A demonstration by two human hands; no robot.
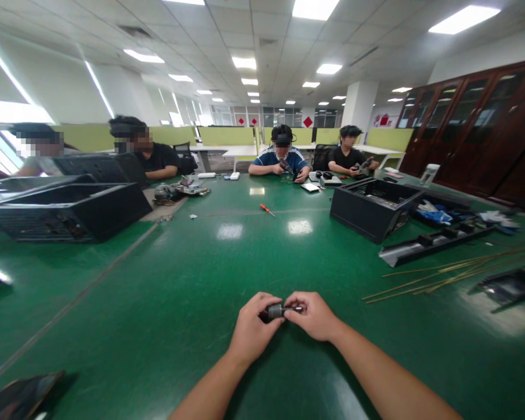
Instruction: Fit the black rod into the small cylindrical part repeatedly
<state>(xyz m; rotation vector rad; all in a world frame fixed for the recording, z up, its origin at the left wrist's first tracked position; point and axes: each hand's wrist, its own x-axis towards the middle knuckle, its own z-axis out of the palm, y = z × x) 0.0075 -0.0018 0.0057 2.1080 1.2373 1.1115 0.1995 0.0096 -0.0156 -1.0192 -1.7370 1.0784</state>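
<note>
At the green table [192,274], left fingers [263,300] and right fingers [294,317] grip a grey cylinder [275,311] crosswise (slim end pointing right).

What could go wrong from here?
1. Slip: the small dark-grey cylindrical part sits between the left hand and right hand; if either grip loosens, it might drop and roll on the smooth, glossy green tabletop.
2. Pinch or poke: the right hand's fingertips are close around the part's slim end, so a sudden slip could catch them.
3. Snag: thin, gold-coloured rods lie loose to the right; a wide right-arm swing may scatter them.
</note>
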